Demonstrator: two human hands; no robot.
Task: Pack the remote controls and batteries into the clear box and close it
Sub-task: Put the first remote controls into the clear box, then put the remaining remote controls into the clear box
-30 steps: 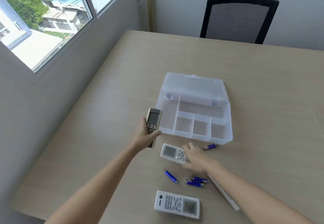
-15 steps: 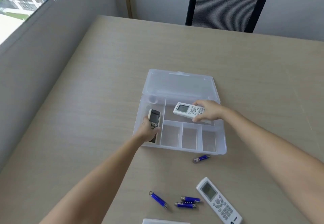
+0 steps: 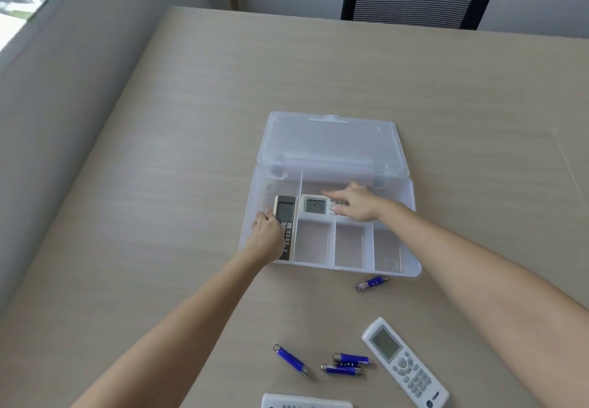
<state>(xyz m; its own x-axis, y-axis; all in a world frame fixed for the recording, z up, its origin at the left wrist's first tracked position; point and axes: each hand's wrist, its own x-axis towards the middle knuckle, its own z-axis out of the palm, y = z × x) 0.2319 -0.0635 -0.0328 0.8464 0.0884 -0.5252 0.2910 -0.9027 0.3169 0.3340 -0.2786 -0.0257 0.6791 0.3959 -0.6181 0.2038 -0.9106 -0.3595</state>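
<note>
The right hand (image 3: 355,205) hides most of the white remote (image 3: 315,206) in the box; its fingers are motion-blurred. The left hand (image 3: 267,237) covers the grey remote's (image 3: 286,216) lower left. Another remote (image 3: 306,402) is cut off by the bottom edge.

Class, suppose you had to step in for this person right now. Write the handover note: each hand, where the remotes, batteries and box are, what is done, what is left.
Left hand: gripping the grey remote, lowering it into the narrow left compartment of the clear box.
Right hand: fingers spread on the small white remote, in the long rear compartment.
Lid: open, folded back.
Three front compartments: empty.
On the table: a white remote near right, another remote cut off by the bottom edge, one blue battery by the box, three blue batteries nearer.
Done: two remotes going in.
Left: two remotes, four batteries, close the lid.
</note>
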